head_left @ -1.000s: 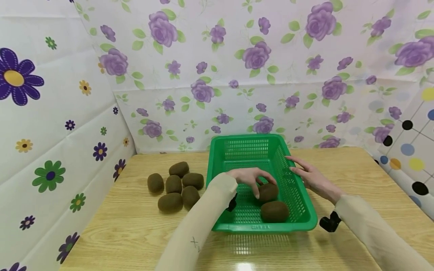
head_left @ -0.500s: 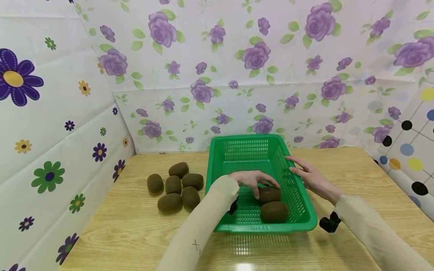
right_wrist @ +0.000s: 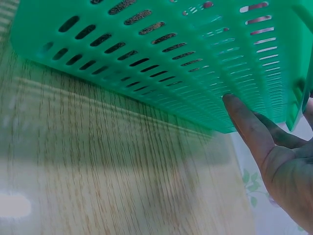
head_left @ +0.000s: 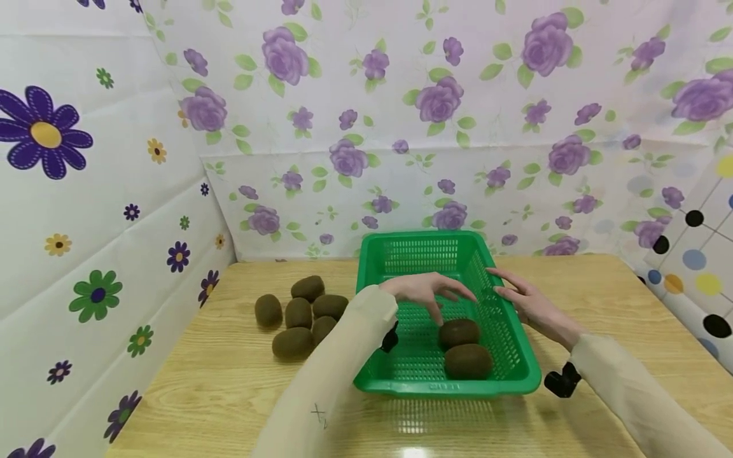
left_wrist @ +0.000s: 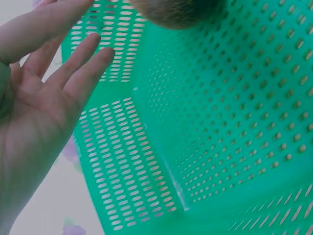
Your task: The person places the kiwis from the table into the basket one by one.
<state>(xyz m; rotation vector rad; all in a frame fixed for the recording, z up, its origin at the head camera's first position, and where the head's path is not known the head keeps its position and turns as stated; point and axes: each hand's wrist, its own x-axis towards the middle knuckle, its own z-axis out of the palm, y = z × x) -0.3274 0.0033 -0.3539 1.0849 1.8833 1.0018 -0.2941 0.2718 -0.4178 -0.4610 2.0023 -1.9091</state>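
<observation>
Two brown kiwis lie side by side in the near right part of the green basket (head_left: 452, 387): a farther kiwi (head_left: 460, 333) and a nearer kiwi (head_left: 468, 362). My left hand (head_left: 420, 289) hovers over the farther one, fingers spread and holding nothing. In the left wrist view, the palm of that left hand (left_wrist: 36, 105) faces the basket wall, and part of a kiwi (left_wrist: 178, 12) shows at the top. At the basket's right side, my right hand (head_left: 535, 308) rests its fingertips on the rim. Its straight lower fingers touch the perforated outer wall in the right wrist view.
Left of the basket, several more kiwis (head_left: 298, 313) sit clustered on the wooden table (head_left: 223, 381); my left forearm (head_left: 338, 362) partly covers the group and crosses the basket's left rim. Flowered cloth (head_left: 343, 191) hangs behind the table and along its left side.
My left hand has let go of the farther kiwi and risen off it; that kiwi stays beside the nearer one. My right hand keeps its place at the rim. The head view shifts slightly.
</observation>
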